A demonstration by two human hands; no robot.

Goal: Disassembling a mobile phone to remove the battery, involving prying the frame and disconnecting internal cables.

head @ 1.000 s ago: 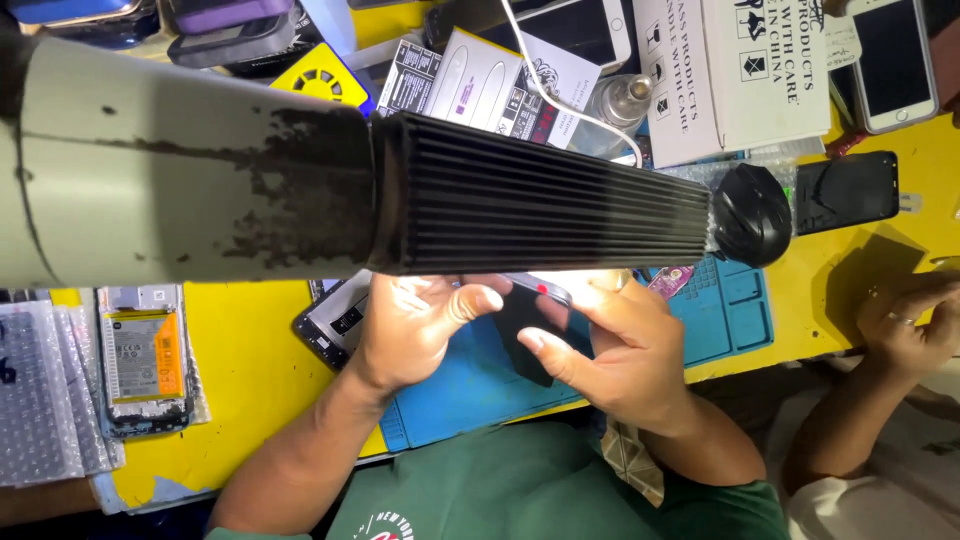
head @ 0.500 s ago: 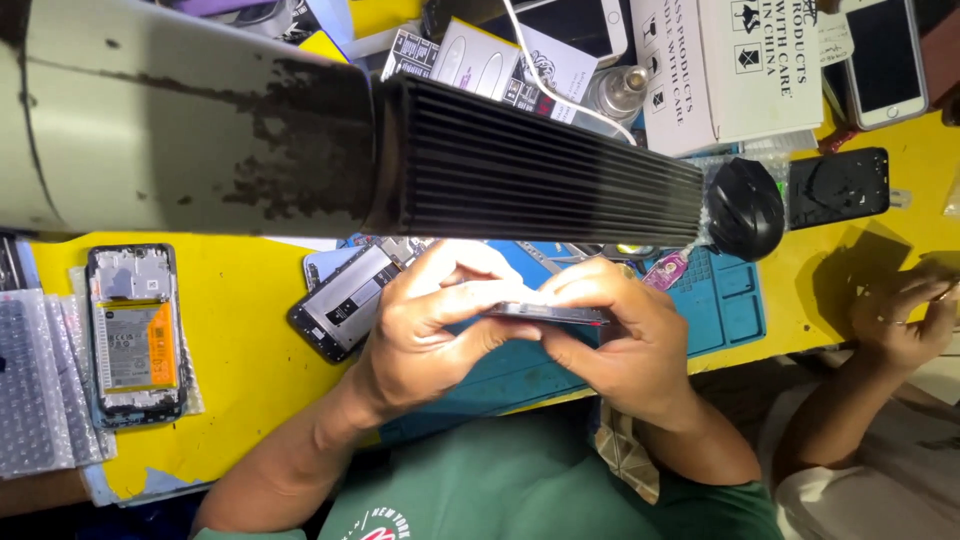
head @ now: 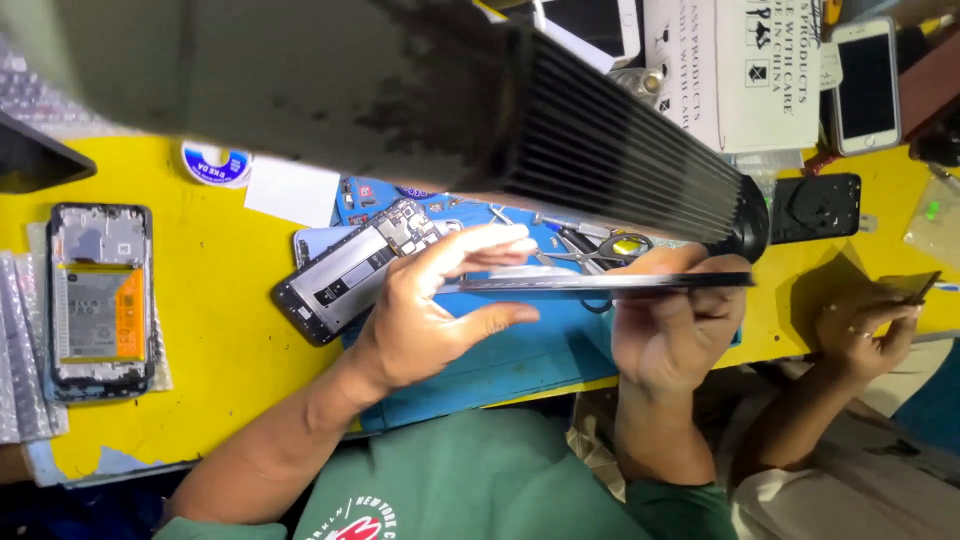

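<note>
A thin dark phone screen panel (head: 600, 284) is held flat and edge-on above the blue work mat (head: 520, 360). My left hand (head: 430, 310) grips its left end between the fingers and the thumb. My right hand (head: 672, 330) holds its right end from below. Behind my left hand an opened phone (head: 345, 275) lies on the mat's edge with its circuit board showing. A large dark ribbed lamp head (head: 600, 150) hangs close to the camera and hides much of the bench.
The yellow bench (head: 220, 340) carries another opened phone (head: 100, 300) with an orange-labelled battery at left, scissors (head: 590, 250), a tape roll (head: 215, 162), a white box (head: 745, 70), a white phone (head: 865, 85) and a black back cover (head: 815, 207). Another person's hand (head: 865, 330) works at right.
The view has shifted and the lamp head has tilted. My hands have spread apart along the panel, which now shows edge-on. The opened phone on the mat has come into sight.
</note>
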